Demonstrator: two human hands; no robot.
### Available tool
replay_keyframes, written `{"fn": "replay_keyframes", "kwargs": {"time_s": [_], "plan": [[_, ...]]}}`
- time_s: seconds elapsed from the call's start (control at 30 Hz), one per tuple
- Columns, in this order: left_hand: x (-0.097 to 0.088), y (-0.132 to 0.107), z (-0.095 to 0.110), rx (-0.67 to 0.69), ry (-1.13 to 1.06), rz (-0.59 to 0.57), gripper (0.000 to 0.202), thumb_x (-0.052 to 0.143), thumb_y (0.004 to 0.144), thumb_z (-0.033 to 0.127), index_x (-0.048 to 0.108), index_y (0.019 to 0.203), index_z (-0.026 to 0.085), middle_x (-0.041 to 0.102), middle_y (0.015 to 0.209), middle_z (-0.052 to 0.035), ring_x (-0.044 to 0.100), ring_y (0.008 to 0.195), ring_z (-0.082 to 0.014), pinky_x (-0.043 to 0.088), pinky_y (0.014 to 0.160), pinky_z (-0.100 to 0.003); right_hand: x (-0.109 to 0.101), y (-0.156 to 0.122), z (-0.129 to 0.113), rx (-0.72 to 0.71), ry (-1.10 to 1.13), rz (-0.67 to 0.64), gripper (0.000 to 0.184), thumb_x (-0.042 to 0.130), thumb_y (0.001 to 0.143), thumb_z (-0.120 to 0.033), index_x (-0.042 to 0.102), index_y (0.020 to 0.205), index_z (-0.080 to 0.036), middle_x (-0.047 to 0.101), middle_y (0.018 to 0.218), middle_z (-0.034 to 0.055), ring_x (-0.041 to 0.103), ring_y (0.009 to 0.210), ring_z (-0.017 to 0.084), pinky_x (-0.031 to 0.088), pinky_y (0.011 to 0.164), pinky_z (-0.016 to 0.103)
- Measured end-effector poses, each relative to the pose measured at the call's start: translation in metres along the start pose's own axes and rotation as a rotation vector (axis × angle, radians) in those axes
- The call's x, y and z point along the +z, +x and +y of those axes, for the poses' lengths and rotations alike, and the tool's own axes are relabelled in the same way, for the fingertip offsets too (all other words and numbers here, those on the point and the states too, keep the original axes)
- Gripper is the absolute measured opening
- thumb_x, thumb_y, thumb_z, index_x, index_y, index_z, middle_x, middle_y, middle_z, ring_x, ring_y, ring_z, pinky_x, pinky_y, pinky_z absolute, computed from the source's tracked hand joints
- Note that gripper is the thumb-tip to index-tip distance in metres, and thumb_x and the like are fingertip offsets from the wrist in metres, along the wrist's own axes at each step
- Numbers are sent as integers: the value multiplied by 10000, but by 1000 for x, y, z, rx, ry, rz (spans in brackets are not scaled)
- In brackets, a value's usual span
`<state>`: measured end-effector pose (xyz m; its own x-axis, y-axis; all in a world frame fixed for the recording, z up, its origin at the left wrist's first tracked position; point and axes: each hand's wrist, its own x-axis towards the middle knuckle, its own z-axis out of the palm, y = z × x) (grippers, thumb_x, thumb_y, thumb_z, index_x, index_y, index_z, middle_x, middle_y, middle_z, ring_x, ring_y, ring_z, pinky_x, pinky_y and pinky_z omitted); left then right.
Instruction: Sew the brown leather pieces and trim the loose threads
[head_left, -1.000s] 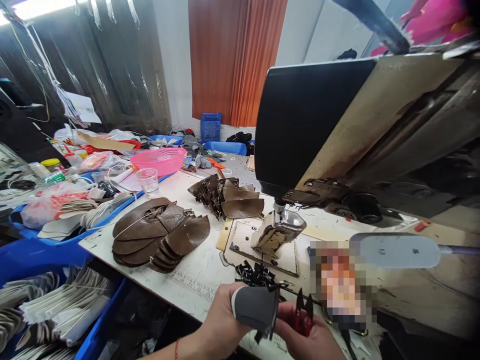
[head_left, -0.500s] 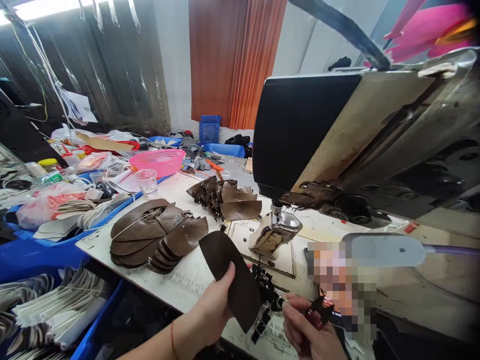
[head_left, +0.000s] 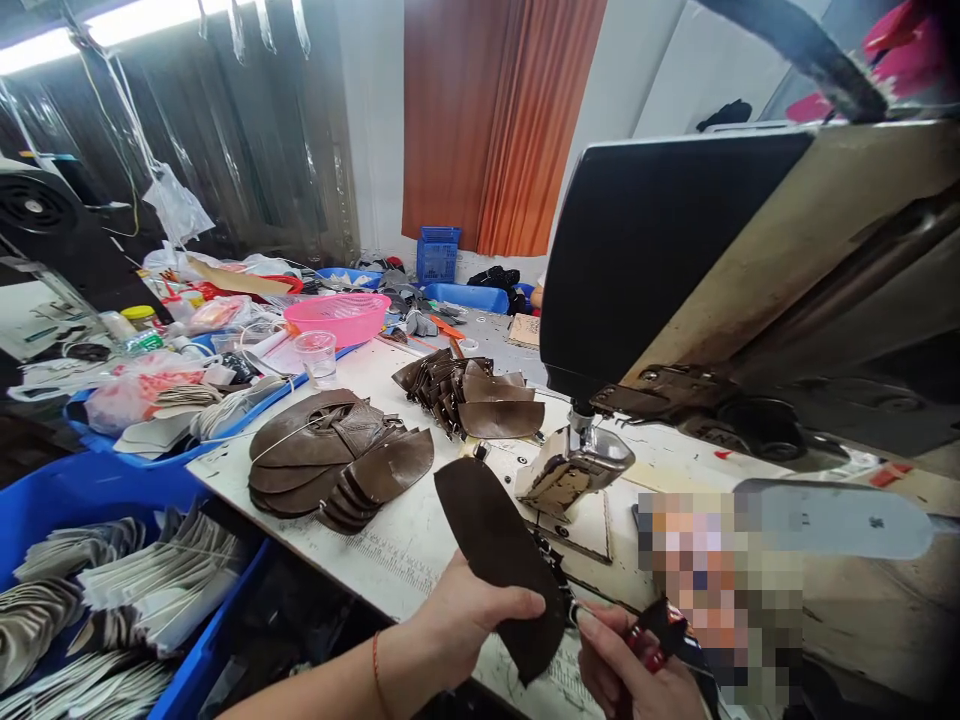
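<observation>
My left hand (head_left: 469, 615) is closed on a curved dark brown leather piece (head_left: 499, 550), its thumb lying across the upper face. Black strips with small metal buckles (head_left: 553, 560) show along the piece's right edge, partly hidden under it. My right hand (head_left: 630, 660) pinches at the lower right edge, by a shiny metal bit (head_left: 574, 612). Within its curled fingers sits a small red-handled tool (head_left: 646, 645), mostly hidden, its kind unclear. Just beyond the leather stands the sewing machine's post (head_left: 574, 470).
Brown leather pieces lie in a tied bundle (head_left: 296, 450) and a second stack (head_left: 502, 415). The sewing machine head (head_left: 675, 270) overhangs the right side. Left are a plastic cup (head_left: 316, 355), a pink basket (head_left: 337, 318) and a blue bin (head_left: 45, 490) of cut pieces. A blurred-out patch (head_left: 697, 570) lies right.
My left thumb has slid lower on the leather piece, nearer my right hand. The buckled strips are now more covered by the piece. The whole view has swung slightly left.
</observation>
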<state>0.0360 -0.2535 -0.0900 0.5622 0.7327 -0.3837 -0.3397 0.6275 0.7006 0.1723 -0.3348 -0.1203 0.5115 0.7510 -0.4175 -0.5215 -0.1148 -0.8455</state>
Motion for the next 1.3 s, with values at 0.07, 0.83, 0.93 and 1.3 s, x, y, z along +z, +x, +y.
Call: {"fn": "replay_keyframes", "kwargs": {"time_s": [0.07,0.83,0.93,1.3], "plan": [[0,0,0,15,-10,-6,471,832,429,138,690,877,103,719,831,-64,612,753,-176,482,758,-309,0,1,2,16,3,3,413,923,454,-379,596,555,-147,369,412,-86,326,373,22,231,385,167],[4,3,-3,48,-4,-27,459,805,491,95,672,930,91,714,871,-82,612,761,-171,485,730,-285,-1,-2,6,-1,-38,-27,395,883,548,-418,585,593,-162,396,418,-76,335,384,42,233,392,185],[4,3,-3,40,37,0,444,792,487,103,659,911,93,697,821,-64,592,721,-158,478,697,-277,0,-1,3,7,-55,-56,397,879,549,-423,585,575,-158,384,413,-76,324,381,40,231,394,187],[11,15,22,66,201,42,313,730,484,140,628,778,104,637,712,-28,534,648,-135,432,602,-248,12,8,-14,-551,-435,-50,263,760,732,-361,648,922,-218,698,772,26,633,644,142,507,580,217]]}}
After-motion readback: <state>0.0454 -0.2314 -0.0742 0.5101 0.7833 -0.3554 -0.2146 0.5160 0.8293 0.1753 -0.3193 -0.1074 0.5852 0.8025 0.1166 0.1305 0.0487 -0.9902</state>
